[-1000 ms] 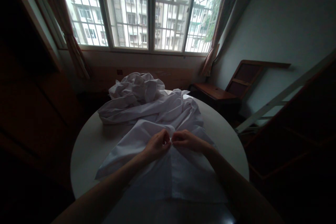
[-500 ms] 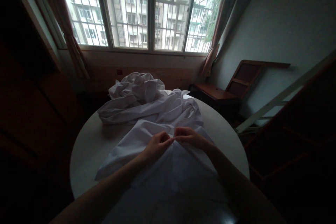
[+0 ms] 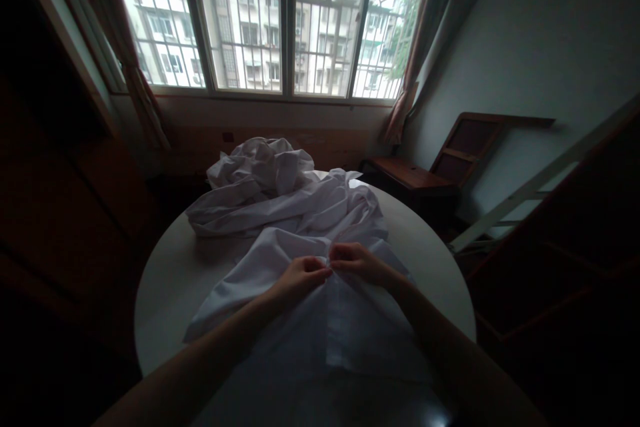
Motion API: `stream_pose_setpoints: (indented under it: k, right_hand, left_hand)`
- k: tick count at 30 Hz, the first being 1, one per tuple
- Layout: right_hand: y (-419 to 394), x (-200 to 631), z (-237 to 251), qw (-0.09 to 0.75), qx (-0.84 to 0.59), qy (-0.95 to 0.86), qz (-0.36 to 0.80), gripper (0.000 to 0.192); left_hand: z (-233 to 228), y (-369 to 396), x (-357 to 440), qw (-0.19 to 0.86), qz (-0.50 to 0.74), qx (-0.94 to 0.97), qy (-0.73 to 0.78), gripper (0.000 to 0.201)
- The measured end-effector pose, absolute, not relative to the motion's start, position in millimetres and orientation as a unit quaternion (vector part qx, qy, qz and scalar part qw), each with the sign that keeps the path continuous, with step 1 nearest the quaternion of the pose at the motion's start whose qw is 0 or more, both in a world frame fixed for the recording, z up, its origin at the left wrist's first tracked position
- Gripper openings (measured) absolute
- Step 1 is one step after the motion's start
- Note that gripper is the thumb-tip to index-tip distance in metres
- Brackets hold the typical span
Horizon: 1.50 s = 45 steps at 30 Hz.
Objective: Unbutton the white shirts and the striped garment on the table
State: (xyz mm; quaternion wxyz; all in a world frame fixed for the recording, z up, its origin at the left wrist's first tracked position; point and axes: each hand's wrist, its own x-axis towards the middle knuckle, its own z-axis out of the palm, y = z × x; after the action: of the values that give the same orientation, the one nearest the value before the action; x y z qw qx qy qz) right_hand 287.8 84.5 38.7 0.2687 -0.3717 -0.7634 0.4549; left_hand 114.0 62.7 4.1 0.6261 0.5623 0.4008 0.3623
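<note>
A white shirt [image 3: 280,260] lies spread across a round white table [image 3: 170,273], its front facing up. My left hand [image 3: 300,277] and my right hand [image 3: 353,261] meet at the shirt's centre line, each pinching an edge of the front opening. The fingertips nearly touch each other. Behind the hands the shirt's upper part is bunched in folds. A second crumpled white garment [image 3: 260,163] sits heaped at the table's far side.
A barred window [image 3: 270,20] with curtains fills the back wall. A wooden chair [image 3: 425,177] stands to the right of the table. A pale slanted rail [image 3: 540,177] and dark furniture are at the right; dark wooden cabinets line the left.
Both hands have stayed pinched together on the shirt front, shifting slightly up its centre line. The cloth below them has smoothed a little.
</note>
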Motion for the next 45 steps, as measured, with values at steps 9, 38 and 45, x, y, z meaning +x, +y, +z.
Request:
stream_pose_setpoints:
  k: [9, 38, 45]
  right_hand:
    - [85, 288, 37, 0.261, -0.374, -0.755, 0.470, 0.020]
    - [85, 293, 39, 0.240, -0.363, -0.755, 0.491, 0.019]
    - [84, 293, 40, 0.230, -0.364, -0.758, 0.490, 0.018]
  left_hand:
    - [10, 61, 113, 0.629, 0.369, 0.562, 0.391, 0.027]
    - [23, 56, 112, 0.564, 0.351, 0.617, 0.421, 0.013]
    - [13, 60, 111, 0.543, 0.351, 0.636, 0.421, 0.016]
